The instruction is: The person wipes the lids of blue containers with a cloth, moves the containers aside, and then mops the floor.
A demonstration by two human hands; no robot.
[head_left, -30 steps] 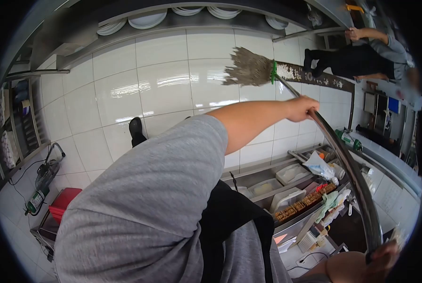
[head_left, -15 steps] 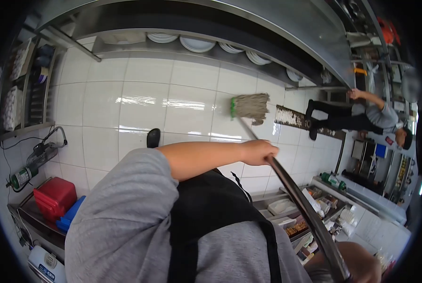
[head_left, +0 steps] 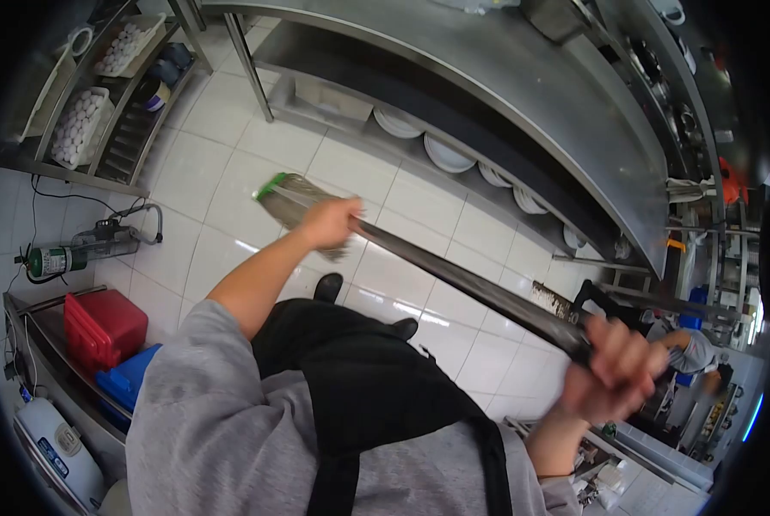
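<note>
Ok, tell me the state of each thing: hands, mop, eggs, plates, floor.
Left hand: closed around mop handle
Right hand: closed on the handle's end, blurred
Mop handle: slanted
Tiled floor: shiny; wetness unclear
Mop strands: partly hidden; floor contact unclear
Eggs: grouped, uncovered
White plates: stacked

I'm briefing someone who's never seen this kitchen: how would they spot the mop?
Find the long steel table, then the white tiled floor beside it. Over that floor slants the mop, its dark handle running from the wearer's left hand to the right hand. Its green clamp and grey-brown strands set it apart from the pale floor and table.
</note>
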